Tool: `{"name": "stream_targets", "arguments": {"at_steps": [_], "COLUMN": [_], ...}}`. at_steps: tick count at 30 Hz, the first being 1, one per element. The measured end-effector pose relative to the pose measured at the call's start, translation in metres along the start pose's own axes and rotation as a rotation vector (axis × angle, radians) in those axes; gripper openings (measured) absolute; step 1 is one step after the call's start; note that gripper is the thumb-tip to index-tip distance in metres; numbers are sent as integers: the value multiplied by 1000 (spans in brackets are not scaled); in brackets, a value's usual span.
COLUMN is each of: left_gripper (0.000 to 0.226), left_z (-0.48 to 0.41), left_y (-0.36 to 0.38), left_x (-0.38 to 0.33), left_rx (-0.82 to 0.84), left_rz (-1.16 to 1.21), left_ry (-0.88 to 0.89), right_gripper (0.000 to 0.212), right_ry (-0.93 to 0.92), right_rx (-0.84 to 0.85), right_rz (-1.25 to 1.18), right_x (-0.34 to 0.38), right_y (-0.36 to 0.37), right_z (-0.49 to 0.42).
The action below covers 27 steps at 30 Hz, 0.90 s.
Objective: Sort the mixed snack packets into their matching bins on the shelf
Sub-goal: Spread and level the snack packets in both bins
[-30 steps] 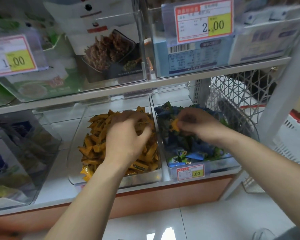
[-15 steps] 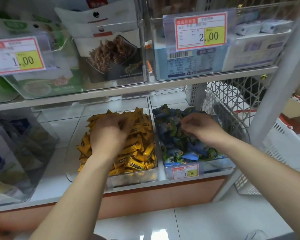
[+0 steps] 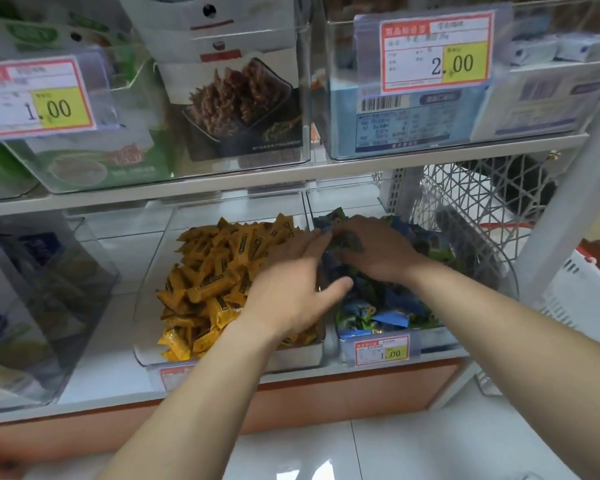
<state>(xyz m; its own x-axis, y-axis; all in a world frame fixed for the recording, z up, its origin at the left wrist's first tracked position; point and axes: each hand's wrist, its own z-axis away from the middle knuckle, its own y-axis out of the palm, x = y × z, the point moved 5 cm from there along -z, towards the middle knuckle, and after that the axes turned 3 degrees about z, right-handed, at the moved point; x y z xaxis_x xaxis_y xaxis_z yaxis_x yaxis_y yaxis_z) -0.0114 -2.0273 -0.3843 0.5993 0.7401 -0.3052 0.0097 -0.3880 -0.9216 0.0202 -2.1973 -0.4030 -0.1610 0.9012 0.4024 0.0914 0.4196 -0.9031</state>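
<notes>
On the lower shelf a clear bin holds a heap of yellow snack packets. Beside it on the right, another clear bin is full of blue and green packets. My left hand reaches across the divide between the two bins, its fingers stretched out and touching my right hand. My right hand lies in the blue-green bin with its fingers curled round packets at the top of the pile. The hands hide what passes between them.
Above, a shelf carries clear bins of boxed snacks with price tags. A clear bin of cartons stands at the lower left. A white wire basket, a shelf post and a white plastic basket are at the right.
My left hand has left the yellow pile and moved right to meet my right hand at the blue-green bin. The yellow packet my right hand pinched a second ago is no longer seen.
</notes>
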Motion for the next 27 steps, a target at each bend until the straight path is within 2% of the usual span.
{"name": "stream_targets", "arguments": {"at_steps": [2, 6, 12, 15, 18, 20, 21, 23, 25, 27], "left_gripper": [82, 84, 87, 88, 83, 80, 77, 73, 72, 66], "left_z": [0, 3, 5, 5, 2, 0, 0, 0, 0, 1], "left_y": [5, 4, -3, -6, -10, -14, -15, -11, -3, 1], "left_x": [4, 12, 31, 33, 27, 17, 10, 0, -1, 2], "left_rx": [-6, -69, -92, -101, -136, -200, -237, -235, -161, -160], "left_rz": [-62, -98, -128, -136, -134, -140, -137, -113, -96, -80], "left_ry": [-16, -32, -139, -164, -155, -108, -69, -18, -26, -37], "right_gripper": [53, 66, 65, 68, 44, 23, 22, 42, 71, 86], "right_ry": [-18, -45, -114, -77, -45, -75, -91, -64, -3, 39], "right_rx": [75, 364, 475, 553, 493, 293, 201, 141, 189, 249], "right_rz": [56, 277, 307, 251, 121, 84, 88, 76, 77, 135], "right_x": [-1, -12, -12, -8, -7, -7, -10, -14, -19, -22], "right_y": [12, 45, 39, 25, -1, -16, -17, -6, 15, 35], "right_z": [-14, -11, 27, 36, 29, 13, 4, -15, -29, -39]}}
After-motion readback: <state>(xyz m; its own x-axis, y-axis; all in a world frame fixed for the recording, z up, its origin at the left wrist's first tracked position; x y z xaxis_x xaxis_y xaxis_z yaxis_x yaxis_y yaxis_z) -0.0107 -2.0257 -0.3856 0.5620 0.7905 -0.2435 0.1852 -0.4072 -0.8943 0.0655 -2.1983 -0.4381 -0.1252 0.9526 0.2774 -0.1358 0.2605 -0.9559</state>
